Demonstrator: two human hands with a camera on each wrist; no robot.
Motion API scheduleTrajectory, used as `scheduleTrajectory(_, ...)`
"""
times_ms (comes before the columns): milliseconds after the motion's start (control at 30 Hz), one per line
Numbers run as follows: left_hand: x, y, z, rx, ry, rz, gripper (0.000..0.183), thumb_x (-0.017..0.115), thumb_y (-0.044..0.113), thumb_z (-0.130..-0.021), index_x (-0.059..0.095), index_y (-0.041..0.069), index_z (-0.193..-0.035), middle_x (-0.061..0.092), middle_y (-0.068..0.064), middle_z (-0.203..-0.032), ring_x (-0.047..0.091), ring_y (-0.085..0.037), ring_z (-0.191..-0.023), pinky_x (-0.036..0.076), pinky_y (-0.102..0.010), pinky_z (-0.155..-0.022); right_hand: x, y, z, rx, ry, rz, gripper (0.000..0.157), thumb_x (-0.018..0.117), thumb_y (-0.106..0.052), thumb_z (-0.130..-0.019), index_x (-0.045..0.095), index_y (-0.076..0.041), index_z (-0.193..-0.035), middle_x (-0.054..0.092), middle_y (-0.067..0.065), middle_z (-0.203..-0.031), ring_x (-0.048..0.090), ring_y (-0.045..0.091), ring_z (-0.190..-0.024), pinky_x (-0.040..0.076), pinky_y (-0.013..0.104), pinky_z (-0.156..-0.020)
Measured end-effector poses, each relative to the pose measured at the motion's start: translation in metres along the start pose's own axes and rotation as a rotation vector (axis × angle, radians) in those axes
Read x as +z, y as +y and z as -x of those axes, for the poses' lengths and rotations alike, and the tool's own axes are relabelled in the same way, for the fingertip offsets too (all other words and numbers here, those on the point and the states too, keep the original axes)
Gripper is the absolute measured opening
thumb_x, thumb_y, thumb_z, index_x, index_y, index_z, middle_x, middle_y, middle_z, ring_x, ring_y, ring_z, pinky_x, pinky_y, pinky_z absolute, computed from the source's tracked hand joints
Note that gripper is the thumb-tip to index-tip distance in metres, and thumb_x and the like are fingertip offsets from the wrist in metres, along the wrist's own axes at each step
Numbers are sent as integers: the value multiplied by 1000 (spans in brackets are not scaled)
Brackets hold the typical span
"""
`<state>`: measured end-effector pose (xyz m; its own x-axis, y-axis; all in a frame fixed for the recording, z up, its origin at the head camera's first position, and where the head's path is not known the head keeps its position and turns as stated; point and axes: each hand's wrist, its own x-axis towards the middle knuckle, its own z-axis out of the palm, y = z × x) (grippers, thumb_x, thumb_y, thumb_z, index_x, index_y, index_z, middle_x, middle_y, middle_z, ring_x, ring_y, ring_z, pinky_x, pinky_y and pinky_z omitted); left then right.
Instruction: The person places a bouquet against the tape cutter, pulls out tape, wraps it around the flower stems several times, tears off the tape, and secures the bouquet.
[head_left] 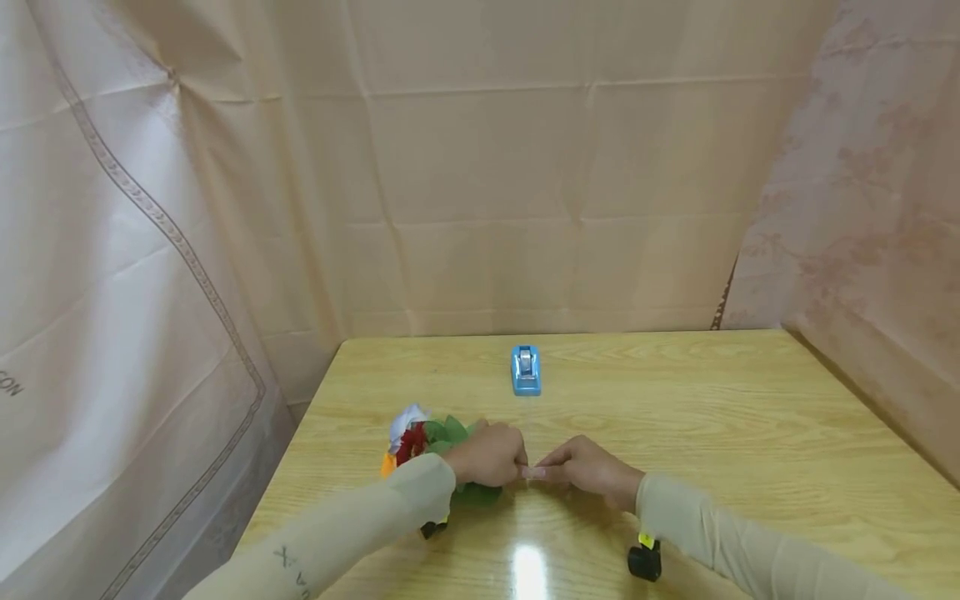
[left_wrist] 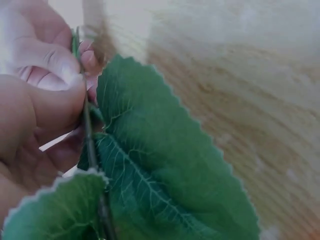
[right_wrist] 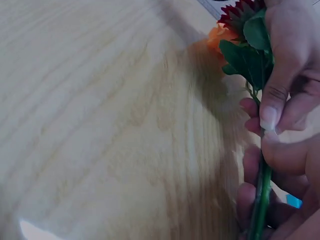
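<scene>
A bunch of artificial flowers lies across my hands, its heads to the left: a pale lilac flower (head_left: 407,422), a red flower (head_left: 412,442) and an orange flower (head_left: 388,465). Green leaves (left_wrist: 155,145) with toothed edges spread beside the dark stem in the left wrist view. My left hand (head_left: 489,455) pinches the stems (right_wrist: 259,212) just below the leaves. Close against it, my right hand (head_left: 588,468) grips the stems further down, thumb on top. In the right wrist view the two thumbs meet at the stems. The right palm side is partly hidden.
A blue tape dispenser (head_left: 527,372) stands on the wooden table (head_left: 712,408), beyond my hands. Cloth drapes (head_left: 465,167) hang behind the table and on both sides. A black wrist device (head_left: 645,560) hangs below my right sleeve.
</scene>
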<state>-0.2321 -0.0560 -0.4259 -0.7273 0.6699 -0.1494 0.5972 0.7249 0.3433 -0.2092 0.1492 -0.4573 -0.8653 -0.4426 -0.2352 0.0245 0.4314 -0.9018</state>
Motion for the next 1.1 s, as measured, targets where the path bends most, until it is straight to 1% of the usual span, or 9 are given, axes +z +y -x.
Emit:
scheduleTrajectory(33,1,0,1,2,19,-14,31,73,19,-95,77,17,-64,52,17,-50,43,-5,-58,32,-36,-82,-1,0,0,-4,-17,11,22,69,-17,-99,77,-2,-112,75,10,-115,67,21,-101,54,42,-87)
scheduleTrajectory(133,4,1,3,-15,62,-46,17,76,21,-93,84,20,-77,67,19,-65,47,-3,-70,31,-34,-80,-5,0,-1,-5,-58,19,23,66,-19,-101,78,-1,-109,75,10,-112,69,21,-98,54,43,-88)
scheduleTrajectory(267,7,4,6,-44,89,-86,9,77,24,-93,85,21,-90,75,15,-86,50,-3,-80,33,-34,-82,-7,0,-3,-2,-91,26,26,61,-20,-104,78,-1,-108,76,7,-108,68,19,-91,53,43,-91)
scheduleTrajectory(467,11,5,8,-56,119,-122,9,76,24,-93,85,22,-94,75,15,-91,45,-5,-75,31,-32,-80,-6,-1,-6,-17,-122,7,26,60,-17,-105,78,2,-103,75,7,-98,65,18,-84,55,38,-84)
scheduleTrajectory(600,13,4,7,-49,125,-153,9,77,26,-92,85,24,-96,75,16,-93,44,-5,-75,30,-31,-78,-3,-1,-6,-16,-90,-4,23,61,-13,-103,78,3,-102,76,9,-98,64,16,-81,56,36,-82)
scheduleTrajectory(767,6,2,5,-29,79,-123,8,77,26,-93,85,24,-95,76,16,-90,47,-5,-75,28,-32,-76,-1,0,-4,-18,-50,-19,21,63,-12,-101,78,4,-105,76,11,-105,64,17,-83,56,38,-83)
scheduleTrajectory(867,0,0,3,-19,32,-56,17,74,24,-96,84,19,-84,70,16,-70,46,-6,-67,28,-33,-76,-1,1,-4,-11,-23,-9,20,65,-12,-101,78,3,-106,76,10,-104,65,18,-84,56,39,-82)
scheduleTrajectory(1000,-6,-1,1,-43,-38,-2,33,68,28,-100,79,15,-73,56,12,-55,45,-7,-60,32,-37,-83,1,2,-3,-4,7,1,20,66,-13,-100,79,0,-106,76,8,-102,66,18,-86,56,39,-84)
scheduleTrajectory(1100,-9,0,1,-64,-84,4,36,66,30,-101,77,15,-71,54,11,-54,47,-6,-59,35,-44,-90,3,1,-2,-16,26,9,20,67,-14,-100,79,0,-108,76,9,-104,69,21,-88,57,41,-86)
